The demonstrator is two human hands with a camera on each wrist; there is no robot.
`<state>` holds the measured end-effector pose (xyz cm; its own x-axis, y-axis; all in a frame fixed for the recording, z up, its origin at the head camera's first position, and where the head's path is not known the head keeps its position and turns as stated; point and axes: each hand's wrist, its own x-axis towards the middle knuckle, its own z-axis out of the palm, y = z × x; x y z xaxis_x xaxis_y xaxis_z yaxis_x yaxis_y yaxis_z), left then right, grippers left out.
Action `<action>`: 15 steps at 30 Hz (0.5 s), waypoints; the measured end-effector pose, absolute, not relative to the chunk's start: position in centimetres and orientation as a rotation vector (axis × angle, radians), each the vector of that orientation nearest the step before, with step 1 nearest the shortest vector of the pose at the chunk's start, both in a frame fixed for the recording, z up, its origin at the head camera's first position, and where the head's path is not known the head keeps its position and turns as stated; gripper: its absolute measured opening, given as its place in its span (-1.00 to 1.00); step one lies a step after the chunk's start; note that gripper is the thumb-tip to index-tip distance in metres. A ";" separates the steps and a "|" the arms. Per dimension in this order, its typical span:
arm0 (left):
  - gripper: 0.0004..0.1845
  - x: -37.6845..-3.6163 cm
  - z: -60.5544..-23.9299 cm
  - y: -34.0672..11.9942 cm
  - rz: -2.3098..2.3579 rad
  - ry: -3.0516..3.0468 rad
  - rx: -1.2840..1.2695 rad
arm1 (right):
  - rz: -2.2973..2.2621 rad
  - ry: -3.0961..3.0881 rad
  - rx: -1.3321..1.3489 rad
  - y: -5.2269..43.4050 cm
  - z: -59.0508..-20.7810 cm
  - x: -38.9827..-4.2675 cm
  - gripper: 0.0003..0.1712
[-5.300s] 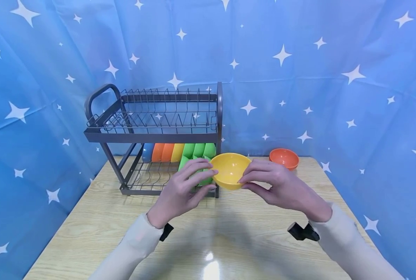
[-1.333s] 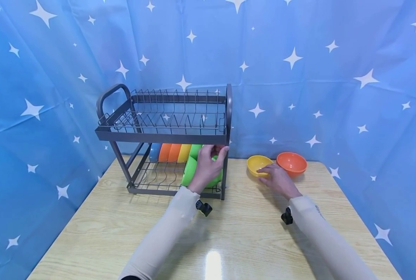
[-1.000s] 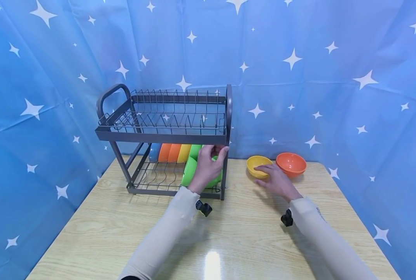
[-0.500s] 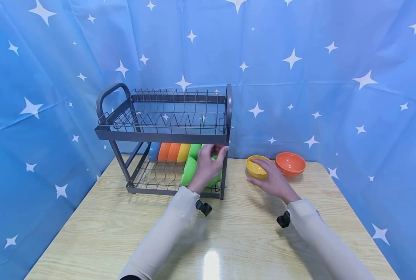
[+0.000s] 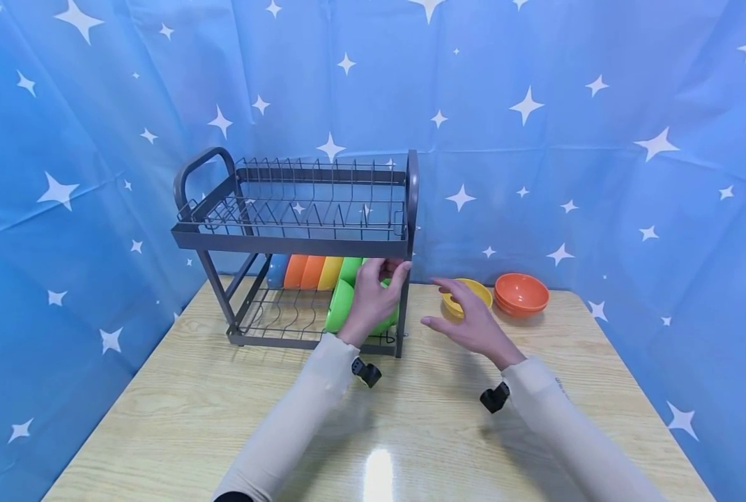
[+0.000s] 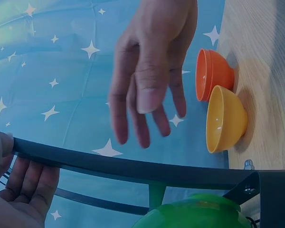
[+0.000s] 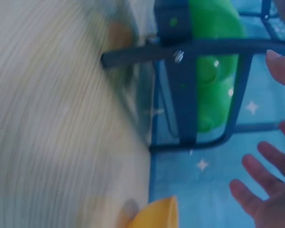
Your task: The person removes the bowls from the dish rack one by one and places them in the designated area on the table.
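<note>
My left hand (image 5: 373, 296) reaches into the lower tier of the dark two-tier dish rack (image 5: 291, 247) and grips its right upright, thumb on one side and fingers on the other, as the left wrist view shows. Close by it are green bowls (image 5: 339, 307), partly hidden by the hand. My right hand (image 5: 470, 324) hovers, fingers spread, between the rack and a yellow bowl (image 5: 484, 293), partly covering that bowl in the head view. It holds nothing. The yellow bowl stands upright on the table, beside stacked orange bowls (image 5: 521, 294).
On the lower tier's back row, blue (image 5: 277, 272), orange (image 5: 304, 272), yellow (image 5: 330, 273) and green bowls lean on edge. A blue star-patterned curtain (image 5: 536, 174) hangs behind and beside the wooden table (image 5: 222, 418).
Both hands held the yellow bowl earlier; it now stands by the orange bowls. My left hand went to the rack's upright. Lately my right hand has left the yellow bowl, moving left.
</note>
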<state>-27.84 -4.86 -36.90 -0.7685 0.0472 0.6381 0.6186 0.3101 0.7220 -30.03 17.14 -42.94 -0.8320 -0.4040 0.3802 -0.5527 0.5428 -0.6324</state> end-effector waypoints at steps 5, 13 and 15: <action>-0.82 -27.8 -36.9 -4.9 -1.495 -2.077 -0.570 | 1.170 -2.559 0.854 15.9 -41.8 -29.2 -0.11; -0.82 -27.8 -36.9 -5.2 -1.515 -2.082 -0.556 | 1.213 -2.494 0.917 14.4 -40.2 -28.3 -0.12; -0.81 -27.7 -36.8 -5.3 -1.509 -2.083 -0.562 | 1.240 -2.489 0.911 14.1 -39.8 -28.1 -0.13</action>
<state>-27.74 -5.32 -36.84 -0.7882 0.0371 0.6143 0.5952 0.2994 0.7457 -28.15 14.09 -39.82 -0.7852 -0.4333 0.4425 -0.6142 0.4534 -0.6459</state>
